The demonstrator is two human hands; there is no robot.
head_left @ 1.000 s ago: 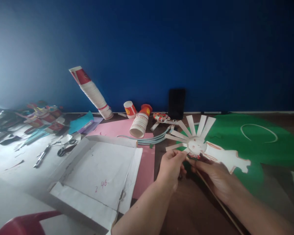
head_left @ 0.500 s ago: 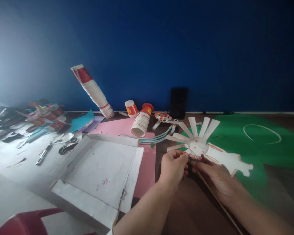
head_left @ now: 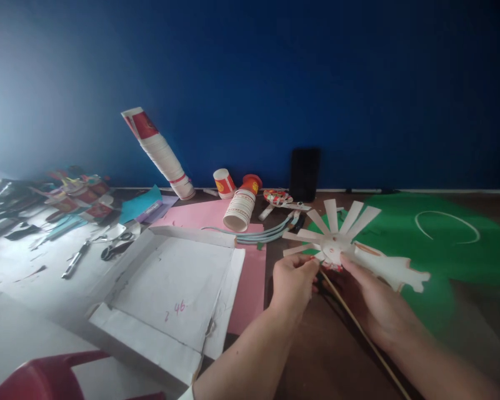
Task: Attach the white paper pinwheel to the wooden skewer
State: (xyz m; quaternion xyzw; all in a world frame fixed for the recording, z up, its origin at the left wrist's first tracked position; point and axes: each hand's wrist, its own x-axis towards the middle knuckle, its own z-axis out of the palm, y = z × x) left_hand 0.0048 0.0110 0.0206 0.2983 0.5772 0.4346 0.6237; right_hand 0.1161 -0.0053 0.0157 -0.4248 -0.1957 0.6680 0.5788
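Observation:
A white paper cup cut into fanned strips point(head_left: 332, 244) is in front of me, its round base facing up. My left hand point(head_left: 294, 280) pinches the upper end of a thin wooden stick point(head_left: 360, 328) at the cup's near edge. From there the stick slants down to the lower right. My right hand point(head_left: 377, 297) holds the cup, thumb on its base and fingers hidden beneath. Behind the right hand lies a white paper cutout with brown outlines point(head_left: 400, 269); whether it is joined to the cup I cannot tell.
To the left, a shallow white box point(head_left: 166, 283) lies over pink paper point(head_left: 250, 283). Scissors point(head_left: 119, 244) and a cutter knife point(head_left: 75, 260) are farther left. Stacked paper cups point(head_left: 166, 161) lean on the blue wall. Green paper point(head_left: 400, 222) is at the right, a black phone-like slab point(head_left: 304, 175) behind.
My right thumb has moved from the stick up onto the cup's base. The cup has tilted slightly. My left hand stays at the stick's upper end.

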